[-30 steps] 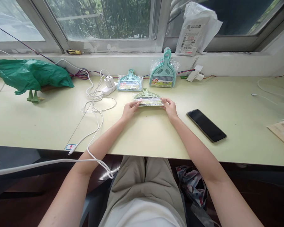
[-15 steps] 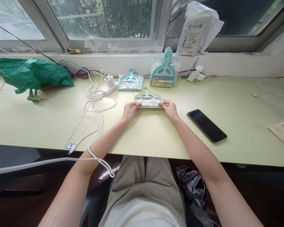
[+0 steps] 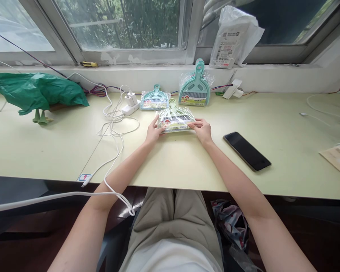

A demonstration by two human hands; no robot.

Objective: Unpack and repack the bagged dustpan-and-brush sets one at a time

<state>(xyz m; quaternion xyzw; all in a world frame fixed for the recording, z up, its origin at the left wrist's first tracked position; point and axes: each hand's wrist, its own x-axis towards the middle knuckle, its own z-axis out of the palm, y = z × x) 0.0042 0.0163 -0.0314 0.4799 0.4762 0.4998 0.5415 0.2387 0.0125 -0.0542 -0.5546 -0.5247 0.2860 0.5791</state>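
both hands [image 3: 153,131] [image 3: 203,129] pinch the ends of a wrapped dustpan set [image 3: 175,118], lying crosswise, tilted up off the counter [image 3: 187,158].

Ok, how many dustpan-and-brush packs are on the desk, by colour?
Pale green: 1, the pale green pack held between the left hand and the right hand.
Teal: 2, the flat teal pack and the upright teal pack, which may be a bundle.
Total: 3
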